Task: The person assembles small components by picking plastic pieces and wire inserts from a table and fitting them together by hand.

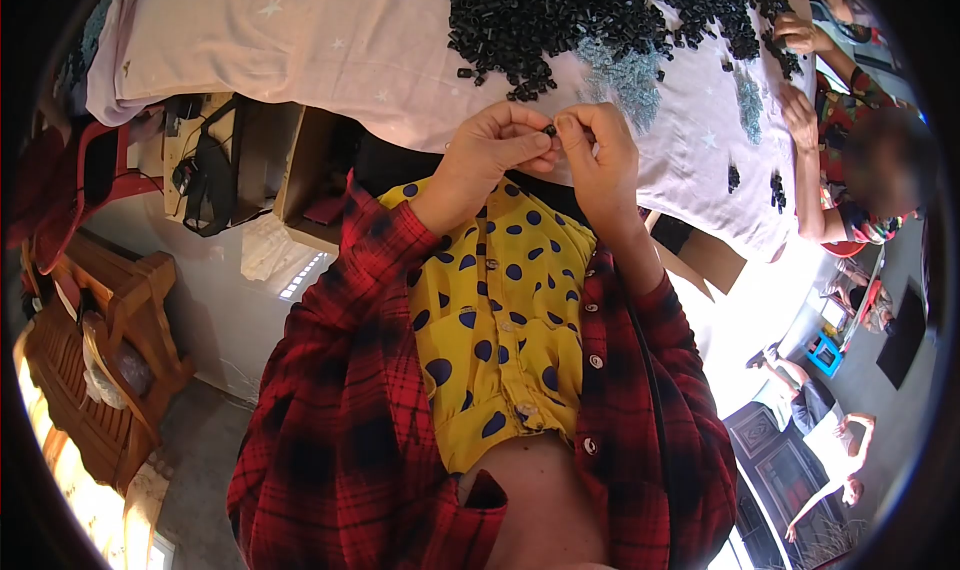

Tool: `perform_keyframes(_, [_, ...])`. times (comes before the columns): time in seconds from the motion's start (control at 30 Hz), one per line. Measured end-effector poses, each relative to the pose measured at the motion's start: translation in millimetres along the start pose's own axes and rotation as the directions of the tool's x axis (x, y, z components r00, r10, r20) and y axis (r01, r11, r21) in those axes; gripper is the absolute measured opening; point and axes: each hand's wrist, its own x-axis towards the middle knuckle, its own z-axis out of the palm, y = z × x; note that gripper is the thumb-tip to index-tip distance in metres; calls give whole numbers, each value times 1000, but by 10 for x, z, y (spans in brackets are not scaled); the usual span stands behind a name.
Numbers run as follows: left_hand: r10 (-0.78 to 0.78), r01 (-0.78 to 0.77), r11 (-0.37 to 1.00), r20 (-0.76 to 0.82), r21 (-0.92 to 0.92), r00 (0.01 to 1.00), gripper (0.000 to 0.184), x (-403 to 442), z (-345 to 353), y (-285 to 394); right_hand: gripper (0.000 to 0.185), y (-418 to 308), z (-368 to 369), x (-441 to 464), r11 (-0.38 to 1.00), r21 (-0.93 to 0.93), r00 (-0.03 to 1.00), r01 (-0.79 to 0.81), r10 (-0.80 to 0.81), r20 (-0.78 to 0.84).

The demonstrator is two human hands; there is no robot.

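My left hand (497,152) and my right hand (603,155) meet in front of my chest, at the near edge of the cloth-covered table (380,60). Thumb and forefinger of the left are pinched on a small black piece (549,130), perhaps plastic. The right hand's thumb and forefinger are closed right against it; whatever lies between them is hidden. Beyond my hands spreads a big heap of similar black pieces (560,20). A pile of tiny grey-blue parts (622,82) lies just past my right fingers.
At the right, a co-worker's hands (798,115) rest by the table edge, near a second grey-blue pile (749,107) and small black clusters (734,177). Cardboard boxes (305,160) stand below the table. A red chair (85,185) and wooden bench (110,360) are at left.
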Motion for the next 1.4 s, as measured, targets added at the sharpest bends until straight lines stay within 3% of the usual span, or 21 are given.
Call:
perform_keyframes(0.23, [-25, 25, 1000, -26, 0, 999, 17, -48, 44, 36, 6, -32, -37, -18, 994, -62, 996, 88, -85, 41])
perform_keyframes(0.33, [-29, 29, 1000, -23, 0, 999, 19, -66, 6, 8, 10, -78, -68, -44, 977, -93, 980, 193, -188, 60])
perform_keyframes(0.4, [-39, 38, 999, -21, -33, 999, 19, -100, -7, -27, 15, -99, -113, -60, 903, -215, 928, 372, -354, 118])
perform_keyframes(0.5, [-59, 59, 996, -4, -64, 998, 18, -156, -53, -64, 17, -183, -167, -114, 890, -214, 911, 403, -367, 189])
perform_keyframes(0.57, [-64, 65, 996, 15, -61, 998, 18, -193, -93, -95, 17, -154, -250, -79, 932, -160, 930, 325, -283, 236])
perform_keyframes(0.6, [-70, 71, 996, 25, -59, 997, 17, -210, -112, -116, 17, -126, -273, -54, 966, -104, 937, 235, -197, 289])
perform_keyframes(0.63, [-77, 79, 995, 34, -57, 996, 16, -225, -126, -135, 14, -86, -256, -14, 997, -42, 976, 57, -47, 211])
perform_keyframes(0.67, [-73, 75, 995, 37, -59, 997, 16, -238, -136, -151, 14, -8, -213, 52, 997, -45, 976, 61, -51, 211])
perform_keyframes(0.73, [-54, 57, 995, 49, -76, 997, 16, -265, -145, -176, 11, 210, -100, 215, 826, -468, 930, 314, -368, -26])
perform_keyframes(0.77, [-46, 50, 996, 55, -75, 997, 16, -274, -153, -184, 7, 291, -35, 287, 779, -526, 903, 341, -427, -46])
perform_keyframes(1.0, [-10, 11, 999, 42, -33, 999, 16, -373, -203, -184, 10, 373, 140, 436, 651, -632, 867, 421, -492, 71])
perform_keyframes(1.4, [21, -19, 999, 60, -30, 998, 15, -485, -241, -188, 13, 205, 184, 480, 575, -737, 929, 356, -302, 214])
